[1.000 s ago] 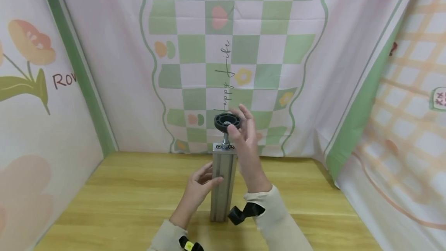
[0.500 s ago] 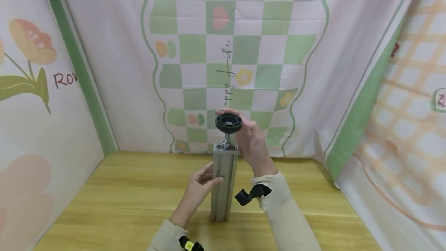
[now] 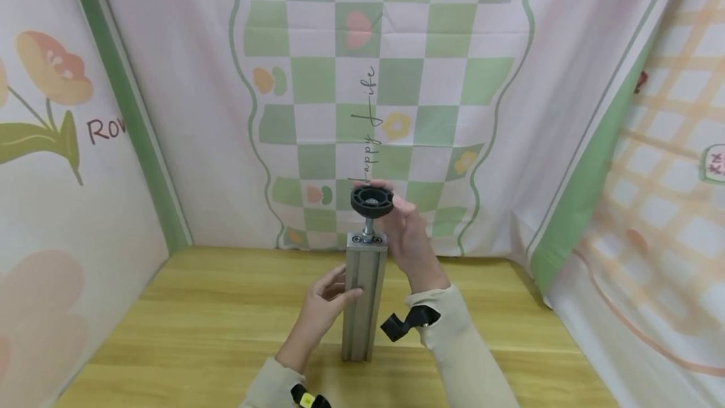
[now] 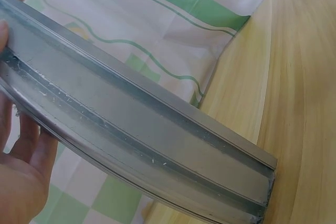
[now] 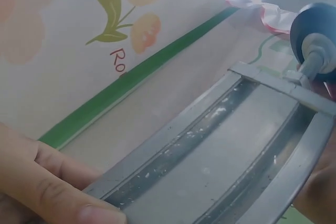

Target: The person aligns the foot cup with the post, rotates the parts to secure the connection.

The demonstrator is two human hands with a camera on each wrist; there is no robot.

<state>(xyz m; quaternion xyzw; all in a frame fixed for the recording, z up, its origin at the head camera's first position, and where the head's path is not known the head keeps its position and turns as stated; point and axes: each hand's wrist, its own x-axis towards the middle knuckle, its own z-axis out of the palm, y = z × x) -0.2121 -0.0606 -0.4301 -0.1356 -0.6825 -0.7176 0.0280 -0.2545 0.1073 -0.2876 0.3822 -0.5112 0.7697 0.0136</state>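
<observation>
An aluminium profile [image 3: 359, 307] stands upright on the table, with lengthwise grooves in its side. A levelling foot [image 3: 371, 203], black and round on a metal stud, rises from its top end plate [image 3: 362, 241]. My left hand [image 3: 323, 310] holds the profile around mid-height, thumb on the near face and fingers behind; the left wrist view shows the fingers [image 4: 39, 150] beside the grooved side [image 4: 136, 114]. My right hand [image 3: 410, 241] is at the foot's right side, fingers curled round behind its rim. In the right wrist view, the foot [image 5: 315, 35] is partly cut off.
The wooden table [image 3: 226, 307] extends around the profile. A checkered curtain [image 3: 402, 80] hangs behind it, with printed cloth walls [image 3: 45, 206] on the left and right. A black strap mount [image 3: 410, 322] sits on the right wrist and another [image 3: 310, 398] on the left.
My right thumb has left the foot's near rim, and the fingers have swung round behind it. Over the last half second the right hand shifts only slightly. My left hand and the profile stay put.
</observation>
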